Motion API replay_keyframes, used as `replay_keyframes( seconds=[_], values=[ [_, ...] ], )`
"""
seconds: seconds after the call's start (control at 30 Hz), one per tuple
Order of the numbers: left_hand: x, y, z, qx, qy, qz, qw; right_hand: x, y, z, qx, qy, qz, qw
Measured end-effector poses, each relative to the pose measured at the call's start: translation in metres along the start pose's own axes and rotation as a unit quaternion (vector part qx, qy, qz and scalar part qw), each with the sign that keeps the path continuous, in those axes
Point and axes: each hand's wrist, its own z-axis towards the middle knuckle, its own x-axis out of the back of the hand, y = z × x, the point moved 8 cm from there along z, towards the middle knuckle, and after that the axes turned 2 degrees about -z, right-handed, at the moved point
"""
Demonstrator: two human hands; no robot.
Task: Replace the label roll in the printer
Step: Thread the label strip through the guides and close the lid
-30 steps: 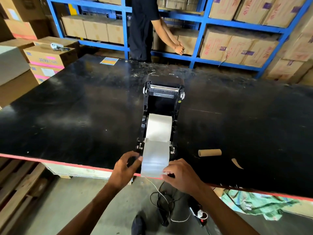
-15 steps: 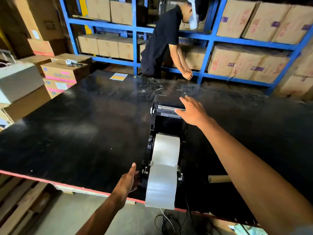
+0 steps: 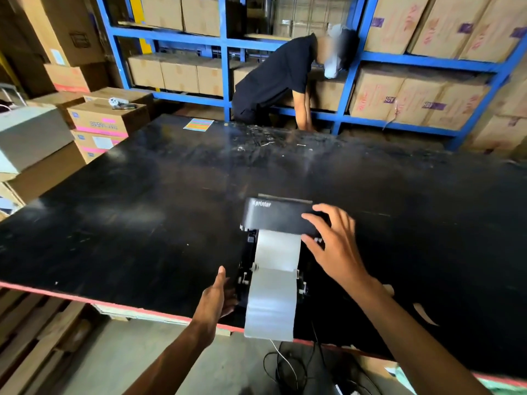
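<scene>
A black label printer stands near the front edge of the black table. Its lid is tilted partway down over the body. My right hand holds the lid's right front corner, fingers on top and thumb under. A white label roll lies inside, and its strip runs out the front and hangs over the table edge. My left hand rests flat against the printer's left front side, fingers straight. The printer's right side is hidden by my right hand.
A person in dark clothes bends at the blue shelving full of cardboard boxes behind the table. Stacked boxes stand at the left. Cables lie on the floor below the printer. A coloured sheet lies at the table's far edge.
My hands let go of the label strip. My right hand reached to the upright lid and has swung it down toward me; my left hand moved to the printer's left side.
</scene>
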Motion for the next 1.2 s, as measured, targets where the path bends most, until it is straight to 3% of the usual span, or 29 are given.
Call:
replay_keyframes(
  seconds=[0.2, 0.3, 0.43, 0.53, 0.6, 0.67, 0.8, 1.2],
  values=[
    [-0.005, 0.006, -0.009, 0.008, -0.009, -0.023, 1.0, -0.036, 0.001, -0.067, -0.031, -0.11, -0.044, 0.992],
    [-0.01, 0.011, -0.01, 0.001, -0.025, -0.018, 1.0, -0.04, 0.0, -0.079, -0.031, -0.121, -0.066, 0.99],
    [-0.011, 0.014, -0.007, -0.008, -0.006, 0.031, 0.999, -0.045, 0.02, -0.087, -0.128, -0.132, 0.07, 0.98],
    [-0.011, 0.016, -0.005, -0.021, 0.0, 0.038, 0.999, -0.059, 0.045, -0.103, -0.314, -0.146, 0.189, 0.919],
    [-0.01, 0.016, -0.003, -0.031, 0.001, 0.044, 0.999, -0.073, 0.05, -0.119, -0.417, -0.162, 0.288, 0.846],
    [-0.008, 0.015, -0.001, -0.048, 0.0, 0.054, 0.997, -0.086, 0.044, -0.132, -0.462, -0.171, 0.379, 0.784],
    [-0.006, 0.008, 0.002, -0.036, -0.009, 0.069, 0.997, -0.101, 0.033, -0.144, -0.47, -0.183, 0.445, 0.74],
    [-0.012, -0.002, 0.005, -0.01, -0.039, 0.056, 0.998, -0.115, 0.034, -0.146, -0.485, -0.096, 0.484, 0.722]
  ],
)
